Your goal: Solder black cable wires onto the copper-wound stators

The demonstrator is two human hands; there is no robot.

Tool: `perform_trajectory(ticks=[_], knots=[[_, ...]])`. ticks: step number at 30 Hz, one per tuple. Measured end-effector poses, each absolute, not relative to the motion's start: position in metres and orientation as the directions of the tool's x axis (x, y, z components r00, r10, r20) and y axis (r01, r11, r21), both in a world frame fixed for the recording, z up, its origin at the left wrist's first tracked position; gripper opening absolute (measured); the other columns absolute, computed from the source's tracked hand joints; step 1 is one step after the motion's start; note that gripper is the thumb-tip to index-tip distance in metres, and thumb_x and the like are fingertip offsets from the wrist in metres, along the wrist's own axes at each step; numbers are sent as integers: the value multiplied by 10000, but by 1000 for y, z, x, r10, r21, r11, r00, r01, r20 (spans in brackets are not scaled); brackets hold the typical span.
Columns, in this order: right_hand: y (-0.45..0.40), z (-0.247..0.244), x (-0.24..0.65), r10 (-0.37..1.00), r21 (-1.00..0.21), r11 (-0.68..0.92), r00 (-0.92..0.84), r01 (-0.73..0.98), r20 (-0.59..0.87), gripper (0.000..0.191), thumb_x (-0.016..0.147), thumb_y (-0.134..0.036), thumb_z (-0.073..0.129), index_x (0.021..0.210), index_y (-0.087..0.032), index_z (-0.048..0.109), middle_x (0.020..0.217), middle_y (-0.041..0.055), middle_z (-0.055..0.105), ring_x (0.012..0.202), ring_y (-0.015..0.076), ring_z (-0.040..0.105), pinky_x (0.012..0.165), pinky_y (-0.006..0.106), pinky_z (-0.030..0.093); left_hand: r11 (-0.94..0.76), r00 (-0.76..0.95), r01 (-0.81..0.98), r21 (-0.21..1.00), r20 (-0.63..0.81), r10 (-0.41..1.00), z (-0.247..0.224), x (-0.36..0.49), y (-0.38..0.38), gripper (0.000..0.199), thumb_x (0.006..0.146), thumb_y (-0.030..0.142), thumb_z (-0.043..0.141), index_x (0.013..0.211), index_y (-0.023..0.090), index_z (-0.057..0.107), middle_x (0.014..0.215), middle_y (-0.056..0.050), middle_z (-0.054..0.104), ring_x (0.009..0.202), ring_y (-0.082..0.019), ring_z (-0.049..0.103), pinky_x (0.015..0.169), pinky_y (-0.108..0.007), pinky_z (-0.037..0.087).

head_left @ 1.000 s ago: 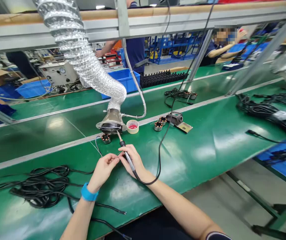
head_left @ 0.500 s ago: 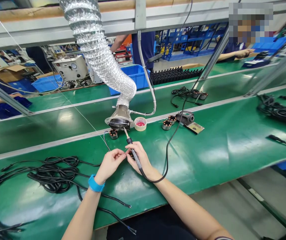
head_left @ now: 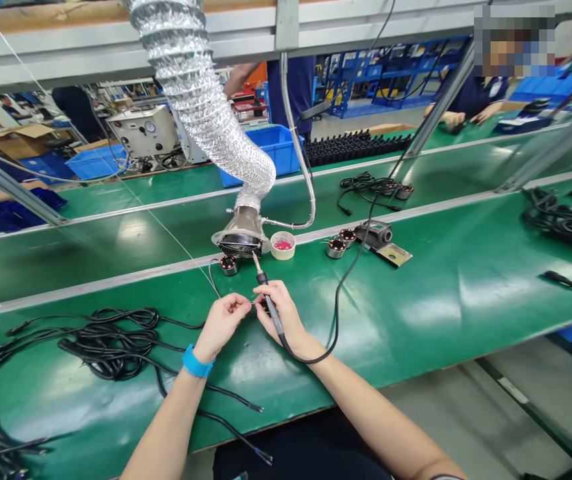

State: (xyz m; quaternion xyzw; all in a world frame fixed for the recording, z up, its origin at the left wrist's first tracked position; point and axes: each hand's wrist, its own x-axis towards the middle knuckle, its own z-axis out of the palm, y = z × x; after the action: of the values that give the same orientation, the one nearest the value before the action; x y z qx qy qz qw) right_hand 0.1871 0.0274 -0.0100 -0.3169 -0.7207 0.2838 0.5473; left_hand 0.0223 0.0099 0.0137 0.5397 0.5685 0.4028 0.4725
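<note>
My right hand [head_left: 280,312] is closed round a soldering iron [head_left: 272,310], its metal tip pointing up toward the fume hood [head_left: 243,230]. Beneath its fingers a dark part is mostly hidden. My left hand [head_left: 225,322], with a blue band on the wrist, pinches thin wire ends close to the right fingertips; the wires are too small to make out well. A copper-wound stator [head_left: 229,265] sits just beyond the hands. Right of the hood is a round tub [head_left: 283,246] with something red inside.
Black cables [head_left: 111,343] lie coiled at left, more [head_left: 561,220] at far right. Two stators [head_left: 337,248] stand by an iron stand [head_left: 379,237]. A silver duct [head_left: 211,113] hangs overhead. The iron's cord [head_left: 337,313] loops right of my hands. A co-worker's hands [head_left: 466,119] show at back right.
The view has shifted slightly. My hands keep nearly the same pose, close together. At back right, the co-worker's hands have moved left and lower.
</note>
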Motion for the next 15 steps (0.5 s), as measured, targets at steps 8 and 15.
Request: perform_trajectory(ticks=[8,15], knots=[[28,-1,197,857,-856,487,94,177,507,187,955,-252,517,1061,-215,666,942,50,682,857,170,658,818,311,528,161,-97,149,976,-148,984,6,24,13,363,757,505,698,810,155,615,523,61,481,388,-66,393,369,-175,282],[23,-3,205,798,-800,588,73,121,598,282,944,-258,469,738,-204,655,695,11,688,643,157,647,635,279,507,198,-110,132,971,-184,977,4,29,15,371,748,500,698,799,144,607,534,63,459,385,-52,371,360,-166,255]])
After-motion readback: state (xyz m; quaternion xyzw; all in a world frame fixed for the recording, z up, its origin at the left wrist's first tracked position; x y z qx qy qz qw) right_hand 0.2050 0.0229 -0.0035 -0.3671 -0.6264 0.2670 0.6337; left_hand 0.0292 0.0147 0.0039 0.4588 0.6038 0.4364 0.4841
